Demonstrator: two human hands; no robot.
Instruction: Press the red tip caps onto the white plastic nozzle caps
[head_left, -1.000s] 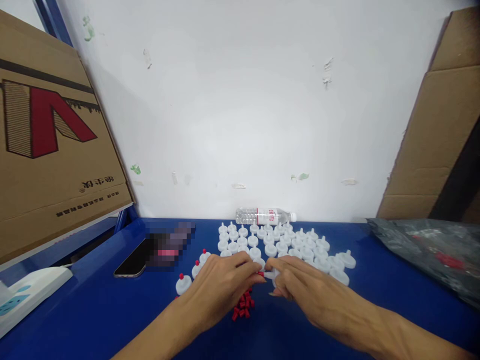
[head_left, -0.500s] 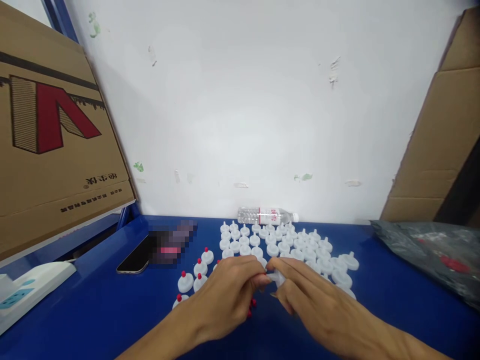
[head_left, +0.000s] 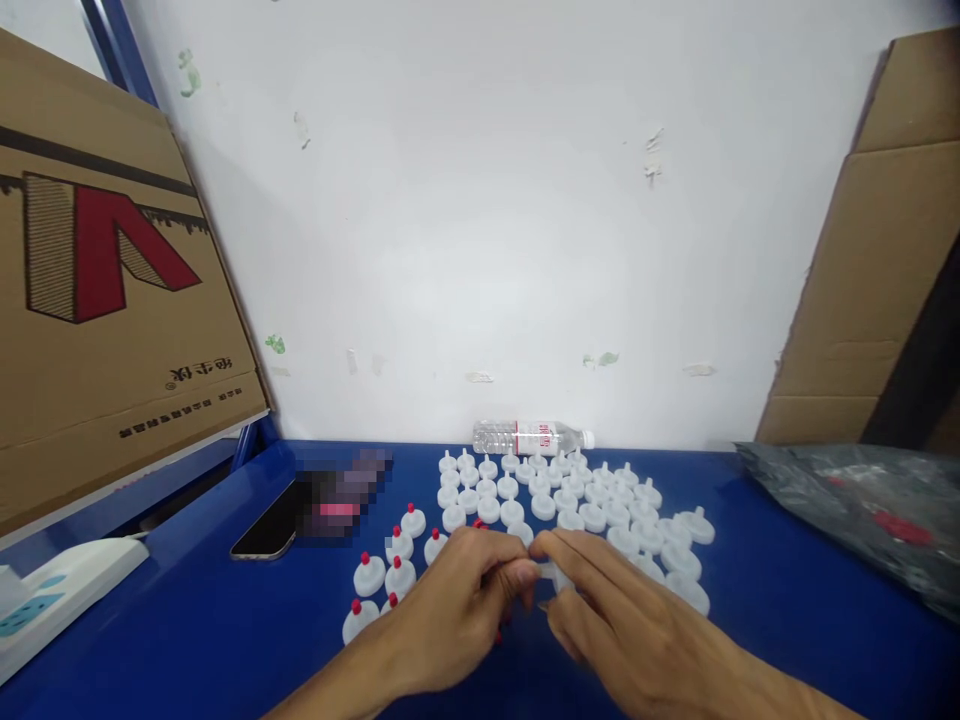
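So there's a clear water bottle (head_left: 532, 437) lying on its side on a blue desk (head_left: 187, 620), right up by the white wall (head_left: 465, 220), and I'll go off that for where stuff is. Nearer the person than the bottle, both hands are up close together. The right hand (head_left: 626, 615) has its grip closed around a white spouted disc (head_left: 560, 578), spout pointing left. The left hand (head_left: 459, 608) has its grip pinched tight at the spout end; can't tell if a red cap is tucked in there, fingers cover it.

Just in front of the bottle is a whole crowd of bare spouted discs (head_left: 544, 508), mostly spout up. Left of those and closer than the bottle are a handful of red-capped discs (head_left: 369, 576). Phone's (head_left: 262, 530) left of the bottle, power strip (head_left: 60, 605) further left, grey plastic bag (head_left: 862, 525) off to its right.
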